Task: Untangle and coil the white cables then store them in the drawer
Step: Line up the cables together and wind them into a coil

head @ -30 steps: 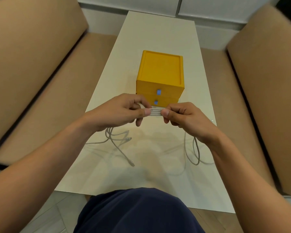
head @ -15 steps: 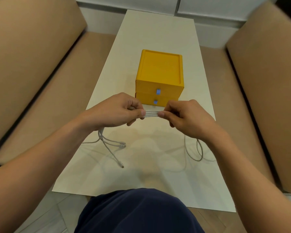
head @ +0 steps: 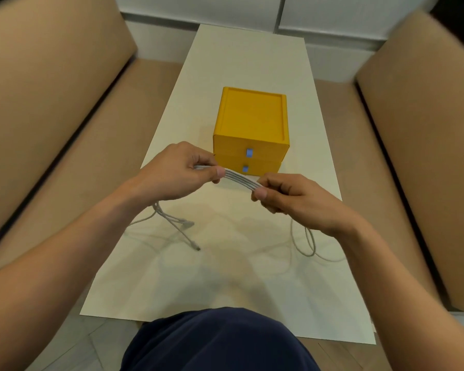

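Compared with 0.5 s ago, the 2 hands are standing farther apart, and the flat band of cables (head: pixel 241 179) between them is showing a longer span, now sloping down toward the right. The left hand (head: pixel 177 172) is pinching the band's upper end between thumb and curled fingers. The right hand (head: pixel 292 199) is pinching the lower end in the same way. Both hands are hovering above the bench (head: pixel 247 54), just in front of the box (head: pixel 252 121).

Within the band, several white strands are lying side by side, parallel and touching. Below the left hand, loose tails (head: pixel 172 220) are hanging down to the bench and fanning out, 1 of them ending in a plug (head: pixel 197 248) that is resting on the surface. Below the right wrist, further lengths are dropping to the bench and forming loops (head: pixel 308 242) there.

The yellow box is sitting at mid-bench with 2 drawers in its near face, both closed: the upper drawer (head: pixel 268 151) and the lower drawer (head: pixel 265 166), each carrying a small blue pull. A tan left seat (head: pixel 65 156) and a tan right seat (head: pixel 413 156) are flanking the bench. A dark blue garment (head: pixel 220 341) is filling the bottom edge of the view, at the near end of the bench.
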`<state>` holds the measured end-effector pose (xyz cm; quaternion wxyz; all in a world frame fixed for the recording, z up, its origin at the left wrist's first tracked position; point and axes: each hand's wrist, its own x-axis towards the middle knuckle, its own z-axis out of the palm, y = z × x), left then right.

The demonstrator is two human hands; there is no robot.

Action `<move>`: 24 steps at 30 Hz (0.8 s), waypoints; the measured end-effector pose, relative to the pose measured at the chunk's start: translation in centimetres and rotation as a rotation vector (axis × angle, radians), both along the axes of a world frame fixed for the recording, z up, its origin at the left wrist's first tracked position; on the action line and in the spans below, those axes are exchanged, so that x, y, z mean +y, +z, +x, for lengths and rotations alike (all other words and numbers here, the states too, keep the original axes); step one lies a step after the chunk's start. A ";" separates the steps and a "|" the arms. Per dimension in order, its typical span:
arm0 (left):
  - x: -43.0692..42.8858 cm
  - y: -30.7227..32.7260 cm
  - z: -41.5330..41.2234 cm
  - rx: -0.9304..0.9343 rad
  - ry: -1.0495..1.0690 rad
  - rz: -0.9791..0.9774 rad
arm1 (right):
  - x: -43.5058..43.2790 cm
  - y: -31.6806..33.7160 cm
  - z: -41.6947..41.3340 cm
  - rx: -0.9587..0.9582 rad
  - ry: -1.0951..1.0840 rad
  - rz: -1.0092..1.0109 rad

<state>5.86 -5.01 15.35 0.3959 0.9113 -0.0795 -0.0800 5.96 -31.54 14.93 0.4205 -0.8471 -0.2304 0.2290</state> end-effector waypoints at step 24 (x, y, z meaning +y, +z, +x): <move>0.1 0.7 -0.4 0.099 -0.044 -0.078 | 0.7 -3.5 1.0 -0.599 -0.259 -0.352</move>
